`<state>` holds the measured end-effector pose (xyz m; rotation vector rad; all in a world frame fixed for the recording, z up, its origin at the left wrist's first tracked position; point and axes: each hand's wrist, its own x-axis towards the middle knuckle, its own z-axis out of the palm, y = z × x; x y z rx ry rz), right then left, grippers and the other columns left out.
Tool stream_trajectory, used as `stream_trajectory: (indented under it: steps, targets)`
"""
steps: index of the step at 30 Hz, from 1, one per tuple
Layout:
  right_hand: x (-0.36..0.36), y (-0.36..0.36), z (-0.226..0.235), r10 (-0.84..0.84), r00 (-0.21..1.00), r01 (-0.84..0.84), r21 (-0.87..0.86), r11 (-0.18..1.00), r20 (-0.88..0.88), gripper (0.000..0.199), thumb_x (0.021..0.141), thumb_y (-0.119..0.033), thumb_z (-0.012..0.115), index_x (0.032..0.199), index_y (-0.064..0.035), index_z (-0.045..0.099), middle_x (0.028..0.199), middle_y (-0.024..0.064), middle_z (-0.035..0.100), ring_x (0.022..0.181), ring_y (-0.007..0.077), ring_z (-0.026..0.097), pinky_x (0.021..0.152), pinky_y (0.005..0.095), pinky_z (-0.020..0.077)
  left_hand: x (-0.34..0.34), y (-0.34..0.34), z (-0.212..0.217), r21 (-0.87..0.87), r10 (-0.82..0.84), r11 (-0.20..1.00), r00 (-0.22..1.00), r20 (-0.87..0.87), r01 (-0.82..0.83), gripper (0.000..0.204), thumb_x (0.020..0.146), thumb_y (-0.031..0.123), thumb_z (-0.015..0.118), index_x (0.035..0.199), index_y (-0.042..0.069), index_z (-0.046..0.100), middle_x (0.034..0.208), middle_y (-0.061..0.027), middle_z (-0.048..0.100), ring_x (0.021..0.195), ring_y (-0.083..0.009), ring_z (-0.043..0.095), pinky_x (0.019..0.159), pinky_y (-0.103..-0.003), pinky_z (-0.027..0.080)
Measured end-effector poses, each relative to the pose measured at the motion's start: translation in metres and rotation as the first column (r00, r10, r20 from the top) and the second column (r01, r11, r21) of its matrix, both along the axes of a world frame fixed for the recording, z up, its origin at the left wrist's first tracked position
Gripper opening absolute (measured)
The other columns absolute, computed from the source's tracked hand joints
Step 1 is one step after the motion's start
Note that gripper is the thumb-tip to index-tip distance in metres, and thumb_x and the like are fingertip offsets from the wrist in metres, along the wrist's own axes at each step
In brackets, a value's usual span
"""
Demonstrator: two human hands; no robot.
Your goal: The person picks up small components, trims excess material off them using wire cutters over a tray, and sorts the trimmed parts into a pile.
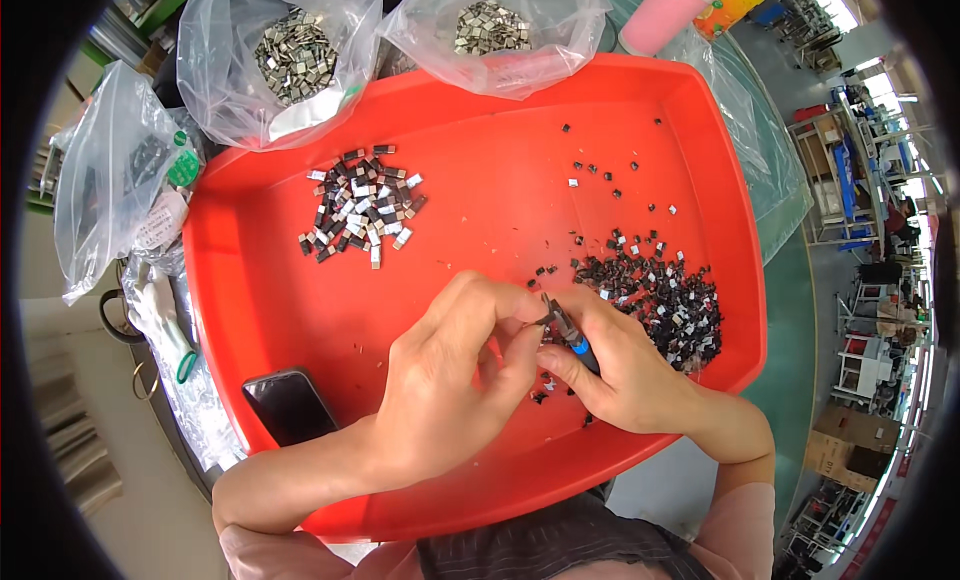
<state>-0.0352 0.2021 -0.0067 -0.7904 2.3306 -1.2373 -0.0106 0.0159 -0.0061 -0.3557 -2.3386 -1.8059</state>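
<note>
My right hand (628, 365) is wrapped round small pliers (580, 346) with dark jaws and a blue band on the handle. Just left of the jaws, the thumb and forefinger of my left hand (445, 385) are pinched together; what they hold is too small and hidden to name. Both hands are above the red tray (470, 240). Right beside and beyond my right hand spreads a heap of tiny black and silvery bits (680, 310). Farther left lies a pile of small black, white and metallic rectangular pieces (365, 205).
Two clear bags of metal pieces (297, 55) (492, 28) stand along the tray's far edge. A phone (290, 405) lies at its near left side. Another clear bag (115, 175) and a white glove (160, 310) are on the left. A pink tumbler (668, 15) stands far right.
</note>
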Motion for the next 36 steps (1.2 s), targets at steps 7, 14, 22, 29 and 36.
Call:
stream_trajectory:
  steps: [7, 14, 22, 29, 36]
  targets:
    - [0.000, 0.001, 0.001, -0.004, 1.000, 0.005, 0.029, 1.000, -0.016, 0.030, 0.090, -0.012, 0.061, 0.114, 0.0007, 0.047, 0.096, 0.0155, 0.055, 0.084, 0.0286, 0.059, 0.074, 0.0377, 0.0466, 0.000, -0.004, 0.000, -0.035, -0.062, 0.997, 0.998, -0.006, 0.062, 0.024, 0.079, -0.016, 0.059, 0.100, -0.003, 0.055, 0.087, -0.0091, 0.055, 0.072, -0.0111, 0.062, 0.052, -0.020, 0.050]
    - [0.002, -0.001, -0.001, -0.029, 0.999, 0.027, 0.052, 0.998, 0.038, 0.032, 0.091, -0.021, 0.059, 0.110, 0.0014, 0.047, 0.099, 0.0175, 0.055, 0.087, 0.0324, 0.057, 0.074, 0.0413, 0.0462, -0.001, -0.005, -0.001, 0.023, -0.074, 0.997, 0.994, 0.086, 0.072, 0.020, 0.083, -0.013, 0.057, 0.100, -0.002, 0.055, 0.087, -0.0069, 0.056, 0.073, -0.0092, 0.061, 0.054, -0.019, 0.049]
    - [0.004, -0.005, 0.002, -0.080, 0.997, 0.080, 0.119, 0.990, -0.003, 0.027, 0.089, -0.019, 0.063, 0.101, 0.0012, 0.049, 0.090, 0.0159, 0.059, 0.078, 0.0314, 0.061, 0.067, 0.0407, 0.0472, -0.001, -0.004, 0.003, 0.030, -0.074, 0.997, 0.987, 0.142, 0.071, 0.019, 0.084, -0.012, 0.057, 0.099, -0.002, 0.053, 0.085, -0.0069, 0.057, 0.072, -0.0098, 0.062, 0.057, -0.021, 0.052]
    - [0.007, -0.007, -0.009, -0.093, 0.994, 0.092, 0.022, 0.995, 0.050, 0.026, 0.091, -0.019, 0.060, 0.091, 0.0027, 0.046, 0.064, 0.0182, 0.055, 0.054, 0.0345, 0.058, 0.050, 0.0417, 0.0414, 0.000, -0.005, 0.007, 0.166, -0.132, 0.982, 0.944, 0.302, 0.085, 0.013, 0.088, -0.007, 0.055, 0.099, 0.000, 0.052, 0.084, -0.0047, 0.059, 0.072, -0.0084, 0.061, 0.057, -0.021, 0.051]
    - [0.009, -0.010, -0.009, -0.090, 0.985, 0.099, -0.052, 0.994, 0.149, 0.022, 0.094, -0.015, 0.056, 0.091, 0.0033, 0.044, 0.063, 0.0165, 0.054, 0.049, 0.0280, 0.054, 0.047, 0.0367, 0.0382, -0.002, -0.009, 0.013, 0.382, -0.208, 0.924, 0.816, 0.539, -0.017, 0.007, 0.091, 0.000, 0.055, 0.097, -0.001, 0.052, 0.084, -0.0054, 0.061, 0.073, -0.0094, 0.062, 0.057, -0.022, 0.051]
